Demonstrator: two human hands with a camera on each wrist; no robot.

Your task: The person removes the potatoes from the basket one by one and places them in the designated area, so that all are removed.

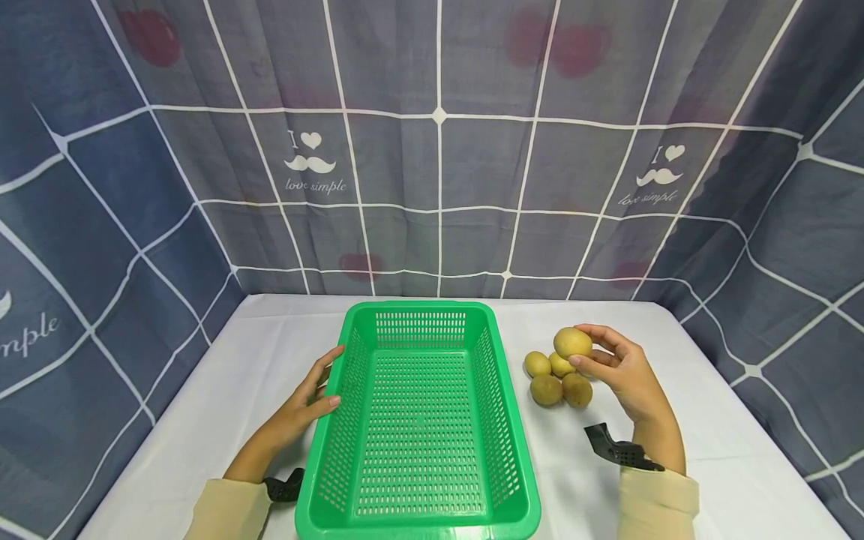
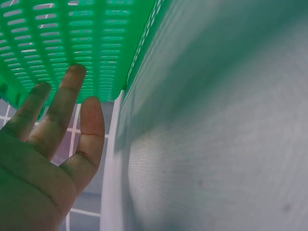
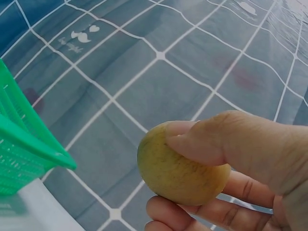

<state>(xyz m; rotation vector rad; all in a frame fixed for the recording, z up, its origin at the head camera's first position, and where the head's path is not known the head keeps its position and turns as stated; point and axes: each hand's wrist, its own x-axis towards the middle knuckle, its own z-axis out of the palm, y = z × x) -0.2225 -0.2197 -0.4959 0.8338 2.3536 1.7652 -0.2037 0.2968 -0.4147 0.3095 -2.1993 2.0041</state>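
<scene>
My right hand (image 1: 624, 371) pinches a rounded yellow fruit (image 1: 572, 342) between thumb and fingers, raised over a small group of fruit. In the right wrist view the thumb presses on the upper side of this fruit (image 3: 180, 166), with fingertips beneath it. The group has two smaller yellow fruits, one of them (image 1: 537, 364) at its left, and two brown kiwis (image 1: 546, 390). At the left side of a green plastic basket (image 1: 516, 480), my left hand (image 1: 300, 412) has its fingers extended. Its fingertips (image 2: 76, 72) lie against the slotted wall in the left wrist view.
The basket holds nothing and stands mid-table on a white cloth (image 1: 243, 352), left of the fruit. Behind the table and along both sides hangs a grey-blue checked curtain (image 1: 398, 165). A black wrist strap (image 1: 621, 448) sits on each arm.
</scene>
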